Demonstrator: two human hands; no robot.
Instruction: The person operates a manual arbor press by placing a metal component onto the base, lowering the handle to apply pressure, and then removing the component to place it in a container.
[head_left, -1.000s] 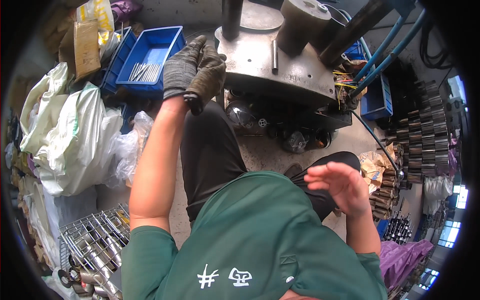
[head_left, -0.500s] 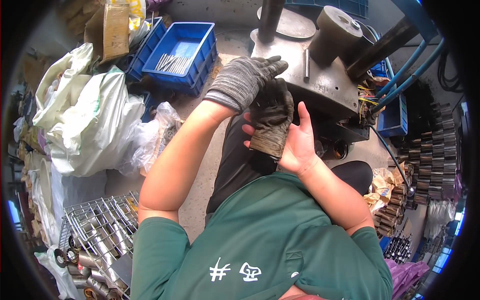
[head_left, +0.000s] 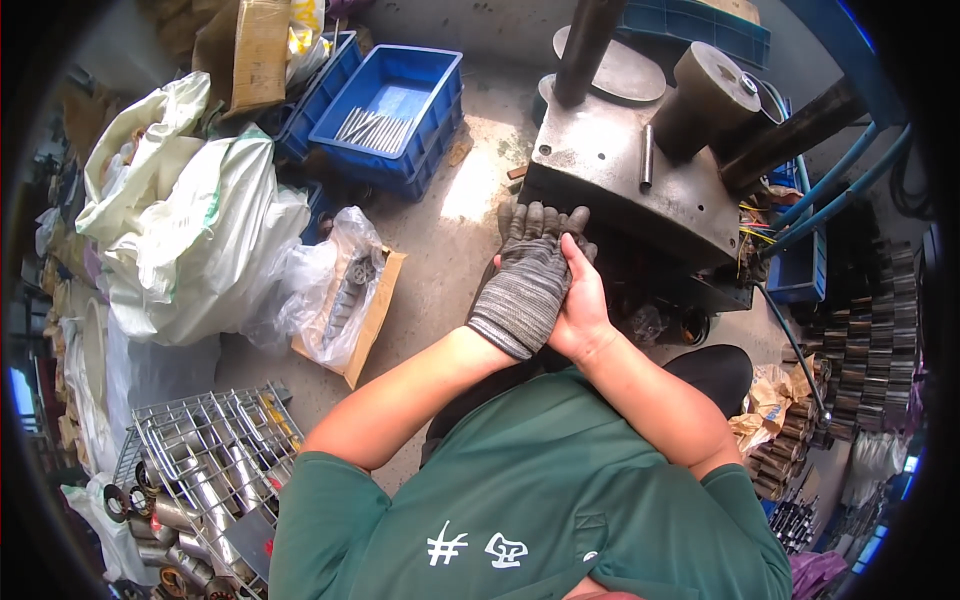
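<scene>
My left hand point(head_left: 520, 285) wears a grey knitted work glove and lies in front of my body, back upward, its fingers stretched toward the machine. My bare right hand point(head_left: 582, 308) is pressed against its right side. The right thumb lies along the glove, and a bare fingertip shows at the far side, so the right fingers wrap underneath. Dark glove fingertips point(head_left: 588, 240) stick out beside the right thumb; most of that second glove is hidden. Just beyond the hands stands a metal machine block point(head_left: 610, 135) with a short rod point(head_left: 646, 158) on its top.
Blue bins point(head_left: 440, 110) with thin metal rods point(head_left: 372, 130) stand at the far left. White sacks point(head_left: 225, 220), an open carton point(head_left: 378, 318) and a wire basket point(head_left: 215, 450) line the left. Stacked metal tubes point(head_left: 865, 330) and hoses point(head_left: 850, 180) are at the right.
My left hand has come down and nearer to my body, now covering the dark glove that lay across my right palm. The right hand has closed in against it. The view has shifted slightly.
</scene>
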